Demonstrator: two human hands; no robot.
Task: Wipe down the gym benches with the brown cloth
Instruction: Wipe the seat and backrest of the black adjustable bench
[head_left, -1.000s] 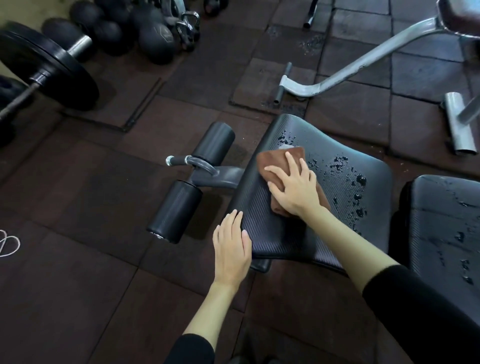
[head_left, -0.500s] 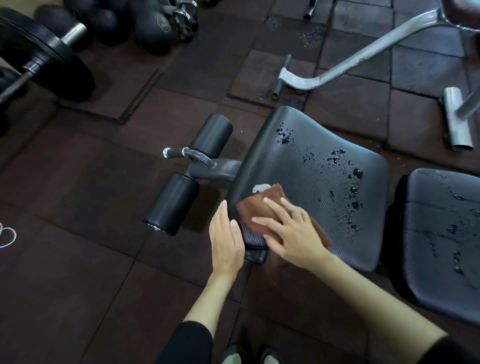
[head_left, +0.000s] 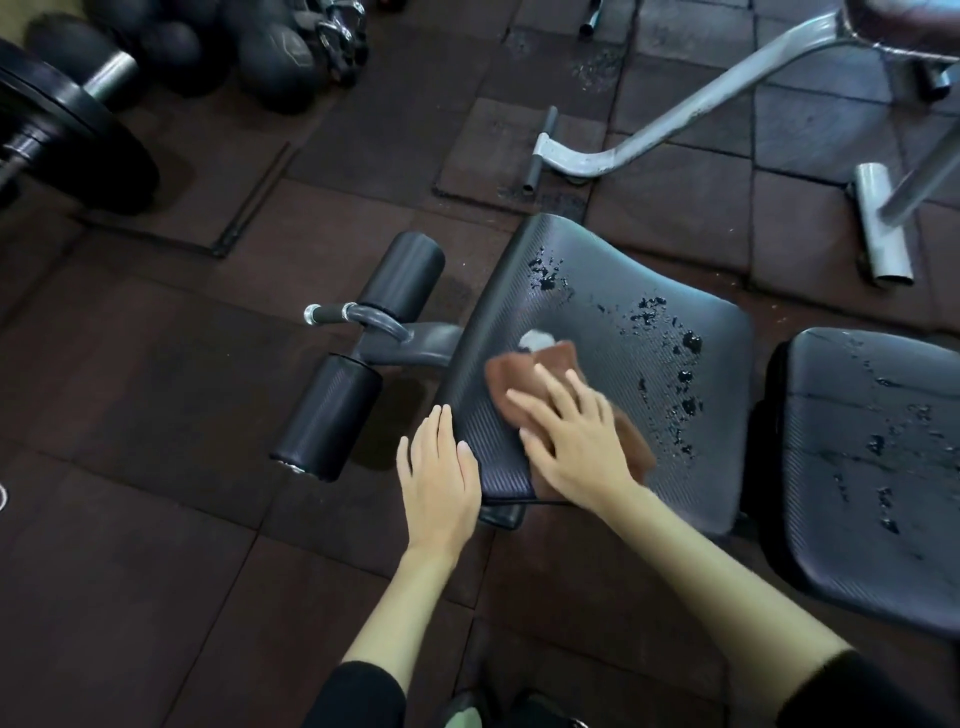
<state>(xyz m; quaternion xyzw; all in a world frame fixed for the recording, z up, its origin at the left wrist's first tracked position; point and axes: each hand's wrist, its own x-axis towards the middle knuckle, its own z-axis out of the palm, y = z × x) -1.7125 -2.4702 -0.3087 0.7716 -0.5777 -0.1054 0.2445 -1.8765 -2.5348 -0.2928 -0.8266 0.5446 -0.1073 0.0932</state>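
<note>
Brown cloth (head_left: 524, 374), a crumpled soft rag, lay on the black ribbed seat pad (head_left: 623, 312) of the gym bench, pinned under the right hand (head_left: 576, 447). That hand's fingers (head_left: 535, 410) were spread and laid flat on top of the cloth, slightly blurred, with the cloth showing ahead of the fingertips and to their right. Just beyond the fingertips a small white patch (head_left: 537, 340) showed at the cloth's far edge; what it was could not be told. Dark water droplets (head_left: 680, 374) dotted the pad to the right of the fingers and further ahead of them.

The left hand (head_left: 439, 473) held nothing. Its fingers (head_left: 441, 431) were straight and pressed together, lying along the pad's left edge, just left of the right hand's fingers, with the thumb against the pad.

Ahead and to the left of the left fingertips, 2 black cylindrical foam rollers (head_left: 327, 415) sat on a grey metal bracket (head_left: 415, 343). A second black ribbed pad (head_left: 872, 467), also spotted with water, lay well to the right of the right hand. Far beyond the fingers stood a pale grey tubular frame (head_left: 675, 109), a black barbell plate (head_left: 62, 135) and several dark round balls (head_left: 280, 57) on the dark rubber floor tiles (head_left: 156, 571).
</note>
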